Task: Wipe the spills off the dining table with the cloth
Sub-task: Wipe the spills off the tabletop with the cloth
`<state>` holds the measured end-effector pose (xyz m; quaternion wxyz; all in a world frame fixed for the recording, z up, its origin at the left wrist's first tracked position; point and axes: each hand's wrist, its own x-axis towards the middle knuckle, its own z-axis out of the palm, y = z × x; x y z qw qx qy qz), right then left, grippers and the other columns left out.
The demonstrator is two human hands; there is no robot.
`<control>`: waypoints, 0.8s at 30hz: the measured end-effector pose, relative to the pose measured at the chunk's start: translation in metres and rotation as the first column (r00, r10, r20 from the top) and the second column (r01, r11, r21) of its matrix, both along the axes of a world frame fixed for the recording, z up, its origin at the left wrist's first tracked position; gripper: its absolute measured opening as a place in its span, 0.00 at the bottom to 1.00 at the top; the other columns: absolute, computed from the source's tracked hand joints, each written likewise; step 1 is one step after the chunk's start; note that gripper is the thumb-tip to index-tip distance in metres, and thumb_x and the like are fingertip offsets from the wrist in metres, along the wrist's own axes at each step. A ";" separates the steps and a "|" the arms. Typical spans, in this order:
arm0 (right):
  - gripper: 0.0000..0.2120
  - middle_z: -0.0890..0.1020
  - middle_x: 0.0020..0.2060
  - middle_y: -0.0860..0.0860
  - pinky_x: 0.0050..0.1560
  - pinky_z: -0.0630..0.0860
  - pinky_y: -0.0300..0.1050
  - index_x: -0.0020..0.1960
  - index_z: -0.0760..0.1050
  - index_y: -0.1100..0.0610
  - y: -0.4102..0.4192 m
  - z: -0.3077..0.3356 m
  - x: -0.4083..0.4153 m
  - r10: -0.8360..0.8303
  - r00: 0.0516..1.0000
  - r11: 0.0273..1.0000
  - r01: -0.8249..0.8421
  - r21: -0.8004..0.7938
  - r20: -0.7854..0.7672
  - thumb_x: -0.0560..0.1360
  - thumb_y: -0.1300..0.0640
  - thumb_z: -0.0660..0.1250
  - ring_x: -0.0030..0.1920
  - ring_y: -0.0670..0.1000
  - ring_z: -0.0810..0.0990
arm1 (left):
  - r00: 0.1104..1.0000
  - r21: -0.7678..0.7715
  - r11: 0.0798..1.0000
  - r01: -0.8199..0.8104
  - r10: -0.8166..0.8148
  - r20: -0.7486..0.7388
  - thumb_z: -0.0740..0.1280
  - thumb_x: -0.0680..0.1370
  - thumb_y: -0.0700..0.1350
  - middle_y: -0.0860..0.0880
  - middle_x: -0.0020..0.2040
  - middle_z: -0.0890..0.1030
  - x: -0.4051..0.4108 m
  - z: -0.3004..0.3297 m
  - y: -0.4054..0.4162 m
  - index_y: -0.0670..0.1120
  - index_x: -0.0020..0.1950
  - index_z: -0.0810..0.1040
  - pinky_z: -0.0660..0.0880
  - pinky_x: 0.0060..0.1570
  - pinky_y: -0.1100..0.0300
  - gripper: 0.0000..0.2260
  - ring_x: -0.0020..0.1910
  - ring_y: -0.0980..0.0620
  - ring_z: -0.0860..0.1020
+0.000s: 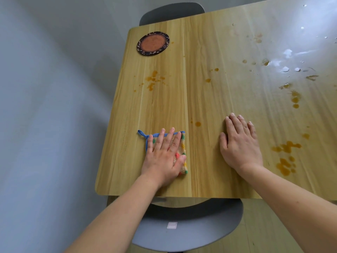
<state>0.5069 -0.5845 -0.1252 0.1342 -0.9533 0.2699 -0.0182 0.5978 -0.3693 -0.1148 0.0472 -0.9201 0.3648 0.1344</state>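
Two hands lie flat on the wooden desk, both with fingers straight and spread. The left hand presses palm-down on the cloth, a small folded square with a blue edge, a blue hanging loop at its far left corner, and coloured dots on a pale weave. The cloth sits near the desk's near edge, toward its left side, and the hand covers most of it; only its far edge, the loop and its right strip show. The right hand rests empty on the bare wood to the right of the cloth, apart from it, gripping nothing.

Orange-brown spills mark the desk in several places: a scatter of drops beyond the cloth, a single small drop between the two hands and slightly farther out, and a large blotchy patch just right of the right hand. More orange spots and clear wet streaks under glare lie farther off on the right side of the desk. A round coaster with a dark patterned rim and reddish centre sits well beyond the cloth, near the desk's far left corner. One grey chair stands tucked under the near edge, and another grey chair back shows past the far edge.
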 end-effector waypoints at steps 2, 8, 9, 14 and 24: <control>0.27 0.53 0.77 0.50 0.76 0.40 0.49 0.78 0.52 0.55 -0.001 0.000 0.001 -0.003 1.000 1.000 0.003 -0.001 -0.001 0.81 0.48 0.49 0.77 0.49 0.45 | 1.000 -0.005 1.000 0.005 -0.005 0.002 0.35 0.75 0.63 0.54 0.76 0.29 0.015 -0.001 -0.010 0.54 0.75 0.30 0.33 0.72 0.42 0.32 0.73 0.51 0.28; 0.29 0.53 0.77 0.50 0.76 0.40 0.49 0.78 0.53 0.55 0.000 -0.002 0.002 -0.003 1.000 1.000 0.003 -0.009 -0.001 0.79 0.46 0.44 0.77 0.49 0.46 | 1.000 -0.035 0.999 0.009 -0.008 0.029 0.43 0.80 0.61 0.54 0.78 0.35 0.061 -0.003 -0.045 0.54 0.77 0.35 0.34 0.73 0.43 0.30 0.76 0.51 0.33; 0.30 0.53 0.77 0.50 0.76 0.40 0.49 0.78 0.53 0.55 -0.001 -0.002 0.002 -0.003 1.000 1.000 0.003 -0.013 -0.002 0.78 0.46 0.44 0.77 0.49 0.46 | 0.999 -0.041 0.999 0.010 -0.009 0.031 0.44 0.80 0.61 0.54 0.78 0.36 0.067 -0.004 -0.049 0.54 0.77 0.36 0.34 0.73 0.43 0.30 0.76 0.51 0.34; 0.29 0.53 0.77 0.50 0.76 0.40 0.48 0.78 0.53 0.55 -0.002 -0.004 0.002 0.001 1.000 1.000 -0.001 -0.011 0.005 0.79 0.46 0.44 0.77 0.49 0.46 | 0.999 -0.052 0.999 0.014 -0.013 0.030 0.43 0.80 0.61 0.53 0.78 0.36 0.072 -0.006 -0.055 0.52 0.78 0.37 0.34 0.73 0.43 0.29 0.76 0.50 0.34; 0.27 0.54 0.77 0.50 0.76 0.40 0.48 0.78 0.54 0.55 -0.002 -0.001 0.001 0.001 1.000 1.000 -0.001 -0.005 0.007 0.81 0.48 0.49 0.77 0.49 0.46 | 0.999 -0.045 0.998 0.054 -0.054 -0.007 0.40 0.79 0.62 0.52 0.77 0.32 0.011 -0.004 -0.032 0.52 0.76 0.32 0.33 0.72 0.42 0.30 0.74 0.50 0.29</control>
